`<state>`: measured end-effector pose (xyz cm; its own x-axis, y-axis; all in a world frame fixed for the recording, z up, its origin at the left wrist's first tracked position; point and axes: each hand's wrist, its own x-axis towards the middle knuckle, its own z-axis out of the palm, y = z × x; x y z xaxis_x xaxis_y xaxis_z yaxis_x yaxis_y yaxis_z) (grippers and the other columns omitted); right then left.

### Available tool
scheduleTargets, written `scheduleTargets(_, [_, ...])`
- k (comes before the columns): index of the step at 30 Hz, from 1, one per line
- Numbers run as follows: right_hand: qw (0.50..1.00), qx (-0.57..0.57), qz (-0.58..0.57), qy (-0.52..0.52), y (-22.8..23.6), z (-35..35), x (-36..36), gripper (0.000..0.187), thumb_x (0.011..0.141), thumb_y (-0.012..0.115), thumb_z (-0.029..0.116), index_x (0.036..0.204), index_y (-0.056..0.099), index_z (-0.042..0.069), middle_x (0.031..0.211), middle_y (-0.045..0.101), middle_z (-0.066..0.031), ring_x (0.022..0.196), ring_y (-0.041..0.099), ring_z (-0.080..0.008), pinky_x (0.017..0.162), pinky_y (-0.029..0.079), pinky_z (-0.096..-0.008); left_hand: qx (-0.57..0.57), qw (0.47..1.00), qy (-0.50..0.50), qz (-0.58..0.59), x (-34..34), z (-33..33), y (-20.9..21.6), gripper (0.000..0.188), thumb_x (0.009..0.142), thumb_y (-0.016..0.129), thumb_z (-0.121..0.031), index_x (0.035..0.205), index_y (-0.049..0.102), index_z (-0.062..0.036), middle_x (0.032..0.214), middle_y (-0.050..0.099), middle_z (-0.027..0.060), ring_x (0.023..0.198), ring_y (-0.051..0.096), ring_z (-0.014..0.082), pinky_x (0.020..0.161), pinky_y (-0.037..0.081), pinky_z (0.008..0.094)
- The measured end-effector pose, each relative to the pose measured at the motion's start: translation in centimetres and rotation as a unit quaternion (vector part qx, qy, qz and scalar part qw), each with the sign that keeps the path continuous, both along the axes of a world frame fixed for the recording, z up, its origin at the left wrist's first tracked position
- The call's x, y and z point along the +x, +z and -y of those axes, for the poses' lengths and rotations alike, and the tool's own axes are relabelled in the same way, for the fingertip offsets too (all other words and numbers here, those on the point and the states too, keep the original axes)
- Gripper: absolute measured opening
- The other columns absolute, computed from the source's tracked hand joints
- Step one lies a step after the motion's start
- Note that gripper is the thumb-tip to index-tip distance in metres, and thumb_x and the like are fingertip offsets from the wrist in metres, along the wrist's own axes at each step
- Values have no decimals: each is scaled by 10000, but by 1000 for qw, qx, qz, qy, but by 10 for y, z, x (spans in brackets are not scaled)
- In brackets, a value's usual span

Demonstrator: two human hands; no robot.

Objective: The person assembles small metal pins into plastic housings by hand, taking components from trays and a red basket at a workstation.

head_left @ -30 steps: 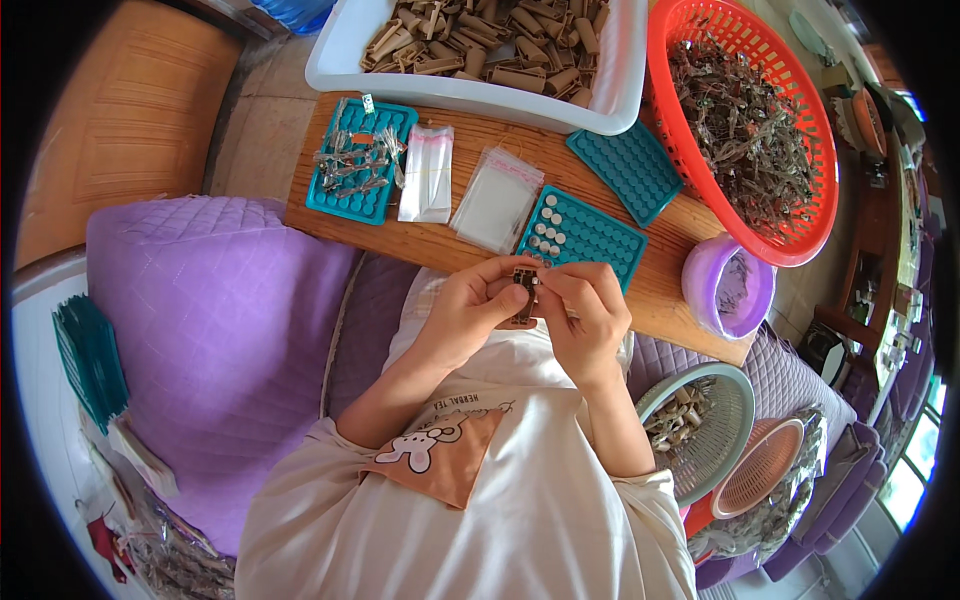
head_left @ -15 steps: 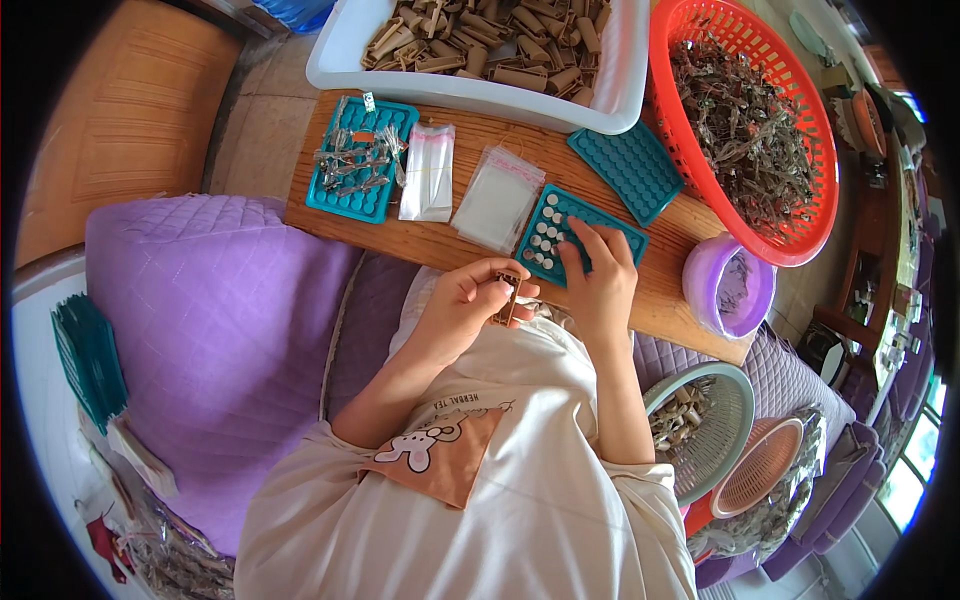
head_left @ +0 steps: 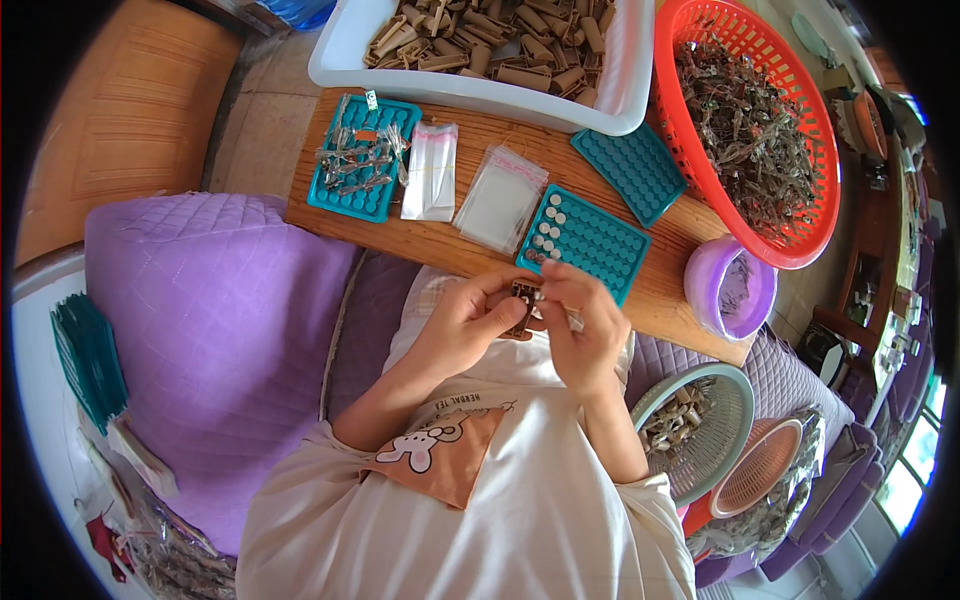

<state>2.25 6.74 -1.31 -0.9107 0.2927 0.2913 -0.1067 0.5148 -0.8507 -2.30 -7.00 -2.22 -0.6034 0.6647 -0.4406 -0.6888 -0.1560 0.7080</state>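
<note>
My left hand (head_left: 462, 325) is closed round a small brown plastic casing (head_left: 520, 312), held above my lap near the table's front edge. Its open side shows dark parts inside. At the casing's right side, my right hand (head_left: 588, 332) has its thumb and fingertips pinched together on a small white round disc (head_left: 539, 294), mostly hidden by the fingers. Just beyond the hands lies a teal tray (head_left: 610, 245) with rows of round pockets. Several silvery-white discs (head_left: 546, 228) sit along its left side.
Clear plastic bags (head_left: 502, 198) and a teal tray piled with wrapped pieces (head_left: 360, 160) lie leftward on the wooden table (head_left: 440, 245). Beyond stand a white bin of brown casings (head_left: 480, 95) and a red basket (head_left: 815, 215). A purple tub (head_left: 698, 285) is at right, a grey-green basket (head_left: 735, 440) below.
My right hand has moved from the teal tray toward me, to the casing in my left hand. Fewer discs show in the tray. The left hand has shifted slightly.
</note>
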Motion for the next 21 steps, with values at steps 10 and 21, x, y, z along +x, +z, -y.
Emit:
scheduleTargets(10, [998,10,17,52,-14,-5,7,222,640,590,-99,839,578,-3,870,598,-115,838,588,-265,699,484,-296,-35,999,10,-6,2,3,-8,282,852,474,-134,1095,458,8,933,564,92,777,575,127,663,489,244])
scheduleTargets(21, [974,202,79,-70,-43,-17,-11,117,675,618,36,791,605,44,778,519,-79,714,500,-247,614,424,-333,-40,998,13,-40,0,11,-8,219,854,438,-145,1024,487,-17,898,589,111,748,596,172,628,480,256])
